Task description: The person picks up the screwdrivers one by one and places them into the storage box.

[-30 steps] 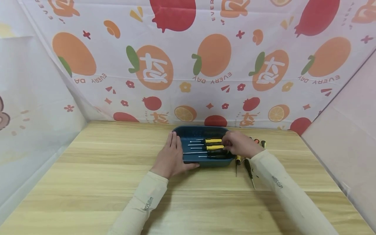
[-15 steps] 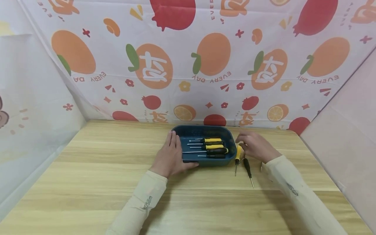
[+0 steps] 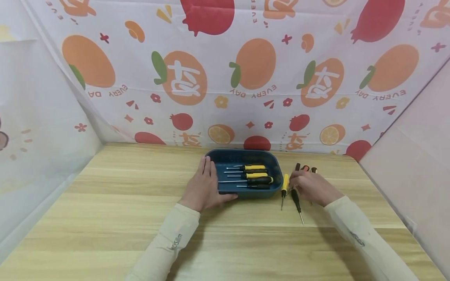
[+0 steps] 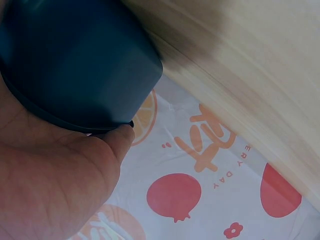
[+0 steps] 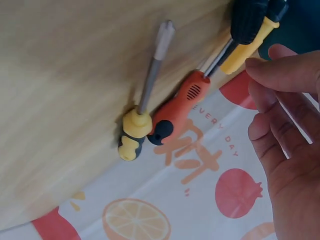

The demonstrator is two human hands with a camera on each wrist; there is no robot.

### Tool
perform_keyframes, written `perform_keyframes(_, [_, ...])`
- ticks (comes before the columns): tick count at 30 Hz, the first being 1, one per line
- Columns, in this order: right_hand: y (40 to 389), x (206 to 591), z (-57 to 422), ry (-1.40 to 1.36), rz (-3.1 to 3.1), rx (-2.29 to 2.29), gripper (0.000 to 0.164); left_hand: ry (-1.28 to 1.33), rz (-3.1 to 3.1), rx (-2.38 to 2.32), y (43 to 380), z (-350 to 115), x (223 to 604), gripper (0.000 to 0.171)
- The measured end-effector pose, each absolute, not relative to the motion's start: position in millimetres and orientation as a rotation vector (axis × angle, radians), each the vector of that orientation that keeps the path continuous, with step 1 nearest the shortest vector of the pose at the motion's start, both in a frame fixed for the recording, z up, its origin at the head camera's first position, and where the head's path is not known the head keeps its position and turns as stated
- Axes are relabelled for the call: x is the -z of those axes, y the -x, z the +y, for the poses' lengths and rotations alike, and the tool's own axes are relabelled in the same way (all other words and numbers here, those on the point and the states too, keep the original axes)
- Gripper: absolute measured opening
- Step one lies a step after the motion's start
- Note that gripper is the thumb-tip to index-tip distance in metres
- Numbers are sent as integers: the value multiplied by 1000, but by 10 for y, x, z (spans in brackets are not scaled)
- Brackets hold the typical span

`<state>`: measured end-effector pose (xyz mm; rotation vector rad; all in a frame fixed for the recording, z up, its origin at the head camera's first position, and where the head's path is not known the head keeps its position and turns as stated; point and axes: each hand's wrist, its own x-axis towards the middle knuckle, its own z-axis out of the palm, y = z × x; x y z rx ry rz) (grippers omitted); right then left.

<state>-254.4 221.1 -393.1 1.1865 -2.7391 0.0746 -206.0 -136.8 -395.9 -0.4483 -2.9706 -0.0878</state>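
In the head view a dark blue plastic box holds several screwdrivers with yellow or black handles, such as a black-handled one. My left hand rests on its left end, fingers straight along the rim and thumb along the front. In the left wrist view that hand lies against the rim. My right hand hovers over loose screwdrivers right of the box, partly hiding them. In the right wrist view, its fingers are apart and hold nothing, near an orange screwdriver and a yellow-handled one.
Beside the box lie a yellow screwdriver, pointing forward, and a black one. A yellow-and-black screwdriver lies next to the orange one. A fruit-print cloth hangs behind the wooden table.
My right hand has moved right, out of the box to the loose screwdrivers, and lowered over them. The left hand has stayed on the box.
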Motion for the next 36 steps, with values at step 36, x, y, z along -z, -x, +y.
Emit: perform_keyframes(36, [2504, 4139, 2272, -1408, -2632, -78, 36, 451, -2973, 109, 2122, -1372, 3949, 128])
